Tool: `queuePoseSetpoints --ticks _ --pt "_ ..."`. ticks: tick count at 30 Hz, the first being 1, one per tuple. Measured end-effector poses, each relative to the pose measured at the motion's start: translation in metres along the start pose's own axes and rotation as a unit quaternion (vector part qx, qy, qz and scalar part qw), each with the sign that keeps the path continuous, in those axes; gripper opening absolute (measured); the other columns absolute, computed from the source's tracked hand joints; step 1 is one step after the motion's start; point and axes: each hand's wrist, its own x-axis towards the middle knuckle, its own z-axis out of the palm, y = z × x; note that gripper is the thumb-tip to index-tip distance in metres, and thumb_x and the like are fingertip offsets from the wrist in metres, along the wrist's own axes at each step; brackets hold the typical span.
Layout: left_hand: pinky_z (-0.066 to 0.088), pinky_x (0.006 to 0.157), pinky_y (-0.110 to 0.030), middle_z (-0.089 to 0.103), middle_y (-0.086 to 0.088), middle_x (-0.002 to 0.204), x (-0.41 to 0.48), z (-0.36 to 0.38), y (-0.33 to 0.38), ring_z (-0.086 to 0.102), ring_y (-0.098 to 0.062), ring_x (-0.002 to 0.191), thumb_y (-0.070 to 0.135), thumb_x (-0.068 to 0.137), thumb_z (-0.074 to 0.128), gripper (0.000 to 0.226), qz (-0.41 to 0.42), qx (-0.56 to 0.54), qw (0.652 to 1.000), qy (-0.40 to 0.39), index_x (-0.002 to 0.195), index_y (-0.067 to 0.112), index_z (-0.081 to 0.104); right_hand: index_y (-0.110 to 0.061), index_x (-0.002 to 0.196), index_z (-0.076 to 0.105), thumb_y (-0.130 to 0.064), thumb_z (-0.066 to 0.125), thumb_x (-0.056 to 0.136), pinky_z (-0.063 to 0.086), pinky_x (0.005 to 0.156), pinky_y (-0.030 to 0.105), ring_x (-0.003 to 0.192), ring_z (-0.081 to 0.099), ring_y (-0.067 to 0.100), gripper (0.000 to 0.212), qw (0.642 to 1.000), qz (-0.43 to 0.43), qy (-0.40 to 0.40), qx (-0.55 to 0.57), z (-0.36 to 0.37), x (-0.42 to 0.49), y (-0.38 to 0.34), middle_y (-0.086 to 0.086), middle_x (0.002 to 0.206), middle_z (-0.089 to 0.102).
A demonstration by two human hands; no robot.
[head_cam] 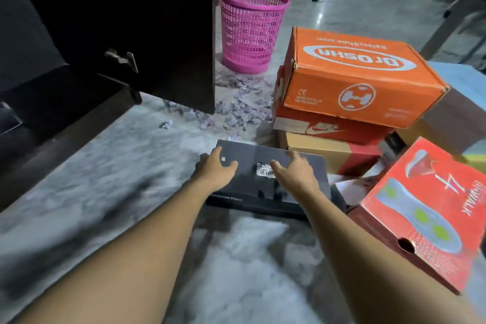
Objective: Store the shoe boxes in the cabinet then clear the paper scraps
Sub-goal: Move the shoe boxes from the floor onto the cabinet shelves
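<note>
A flat black shoe box [252,189] lies on the marble floor in front of me. My left hand [217,168] rests on its left top edge with fingers spread. Over the right part of the lid my right hand [295,172] hovers or touches, fingers loosely bent. An orange box [360,79] tops a stack on an orange-red Nike box [326,127] and a tan box [328,152]. A red box [426,213] leans at the right. The dark cabinet [110,21] stands open at the left. Paper scraps [236,110] litter the floor.
A pink mesh waste basket [249,29] stands beyond the cabinet's open door [184,34]. Light blue and brown boxes [457,102] sit behind the stack. Chair legs and a person's feet show far back. Bare floor lies between me and the cabinet.
</note>
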Motion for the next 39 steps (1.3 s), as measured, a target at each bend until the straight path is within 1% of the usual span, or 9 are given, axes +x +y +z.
queuePoseSetpoints --ticks 4,8,15,20,23,25,28,32,39 --pt "0.032 0.11 -0.046 0.024 -0.013 0.149 -0.002 0.028 -0.015 0.027 -0.038 0.138 0.054 0.088 0.056 0.086 -0.057 0.034 0.998 0.002 0.154 0.029 0.008 -0.02 0.142 0.038 -0.058 0.05 0.088 0.023 0.114 0.057 0.143 0.024 0.035 0.067 0.995 0.069 0.034 -0.069 0.015 0.001 0.037 0.017 0.148 0.036" --pt "0.035 0.109 -0.044 0.028 -0.013 0.148 0.0 0.039 -0.027 0.035 -0.036 0.135 0.054 0.086 0.059 0.091 -0.064 0.03 0.997 -0.001 0.154 0.029 0.005 -0.019 0.142 0.033 -0.066 0.054 0.082 0.012 0.117 0.058 0.148 0.003 0.039 0.08 0.988 0.116 0.036 -0.097 0.025 0.003 0.056 0.024 0.156 0.015" --pt "0.038 0.105 -0.035 0.031 -0.009 0.147 -0.003 0.036 -0.038 0.044 -0.029 0.131 0.048 0.085 0.064 0.088 -0.047 -0.015 0.999 0.021 0.154 0.029 0.013 -0.023 0.144 0.03 -0.077 0.06 0.07 0.03 0.109 0.05 0.136 0.03 0.041 0.096 0.985 0.132 0.056 -0.101 0.02 0.005 0.052 0.024 0.143 0.034" --pt "0.038 0.106 -0.041 0.031 -0.011 0.146 -0.011 0.016 -0.067 0.042 -0.033 0.132 0.062 0.075 0.066 0.094 -0.088 0.015 0.992 0.085 0.151 0.037 0.017 -0.03 0.142 0.038 -0.07 0.068 0.071 0.042 0.103 0.042 0.132 0.04 0.028 0.086 0.997 -0.009 0.072 0.01 0.037 -0.008 0.062 0.009 0.137 0.043" --pt "0.04 0.106 -0.043 0.038 -0.002 0.146 -0.018 0.001 -0.092 0.043 -0.026 0.132 0.073 0.065 0.065 0.1 -0.092 -0.009 0.989 0.111 0.148 0.044 0.018 -0.029 0.146 0.036 -0.059 0.075 0.074 0.042 0.105 0.036 0.132 0.044 0.02 0.086 0.987 -0.062 0.078 0.125 0.051 -0.021 0.078 0.002 0.14 0.042" --pt "0.046 0.1 -0.044 0.048 0.007 0.136 -0.021 -0.006 -0.103 0.052 -0.02 0.122 0.079 0.056 0.063 0.098 -0.077 -0.041 0.99 0.114 0.141 0.053 0.022 -0.03 0.148 0.033 -0.06 0.078 0.072 0.039 0.105 0.029 0.132 0.043 0.016 0.093 0.98 -0.042 0.065 0.184 0.06 -0.028 0.088 0.0 0.143 0.04" --pt "0.047 0.096 -0.035 0.055 0.014 0.129 -0.025 -0.007 -0.107 0.056 -0.014 0.116 0.07 0.06 0.07 0.093 -0.057 -0.09 0.989 0.098 0.14 0.054 0.024 -0.034 0.148 0.031 -0.064 0.082 0.063 0.042 0.108 0.033 0.13 0.049 0.012 0.103 0.958 -0.022 0.014 0.284 0.068 -0.032 0.098 -0.005 0.142 0.048" --pt "0.045 0.101 -0.035 0.055 0.015 0.135 -0.024 -0.007 -0.108 0.054 -0.014 0.122 0.073 0.06 0.069 0.104 -0.059 -0.08 0.99 0.101 0.147 0.047 0.019 -0.033 0.144 0.037 -0.051 0.088 0.064 0.046 0.103 0.031 0.12 0.056 0.009 0.096 0.953 -0.036 0.002 0.3 0.068 -0.029 0.092 -0.01 0.131 0.058" --pt "0.045 0.104 -0.04 0.055 0.007 0.137 -0.033 -0.035 -0.108 0.052 -0.019 0.125 0.08 0.058 0.063 0.104 -0.051 -0.076 0.979 0.184 0.147 0.048 0.019 -0.035 0.144 0.035 -0.056 0.085 0.066 0.046 0.096 0.025 0.115 0.056 0.003 0.095 0.95 -0.103 0.008 0.293 0.06 -0.022 0.049 -0.017 0.128 0.057"
